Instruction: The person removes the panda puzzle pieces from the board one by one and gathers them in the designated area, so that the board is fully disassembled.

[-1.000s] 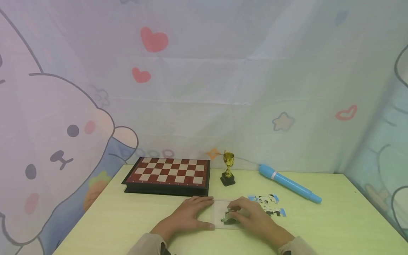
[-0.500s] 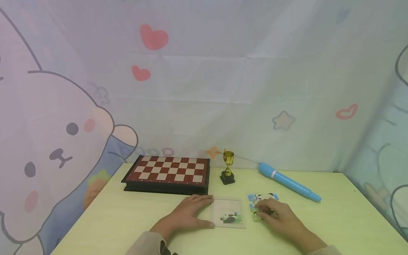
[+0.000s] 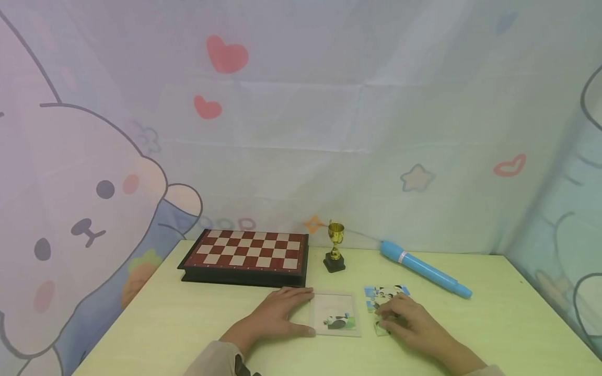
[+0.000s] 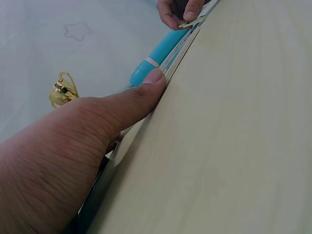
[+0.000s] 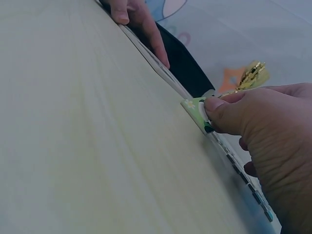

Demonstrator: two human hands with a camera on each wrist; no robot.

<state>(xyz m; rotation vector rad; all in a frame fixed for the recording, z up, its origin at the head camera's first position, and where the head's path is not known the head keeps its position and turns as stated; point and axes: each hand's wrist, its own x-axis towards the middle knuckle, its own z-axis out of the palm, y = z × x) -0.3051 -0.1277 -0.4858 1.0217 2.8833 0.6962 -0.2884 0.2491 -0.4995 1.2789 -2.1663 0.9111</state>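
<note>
My left hand rests at the left side of a clear square puzzle tray, fingers and thumb extended along its edge. Inside the tray, at the lower right, lies a joined bit of puzzle with black, white and green print. To the right of the tray, my right hand pinches a green-cornered puzzle piece between thumb and fingers; the right wrist view shows it tilted just over the table. Behind that hand lie more panda puzzle pieces, partly covered by the fingers.
A red-and-white chessboard box sits behind the left hand. A small gold trophy stands beyond the tray, and a blue pen-shaped object lies at the back right. A printed cloth hangs behind the table.
My right hand has left the tray and moved right to the loose pieces, then drawn one slightly toward me in a pinch. The left hand stays at the tray's edge.
</note>
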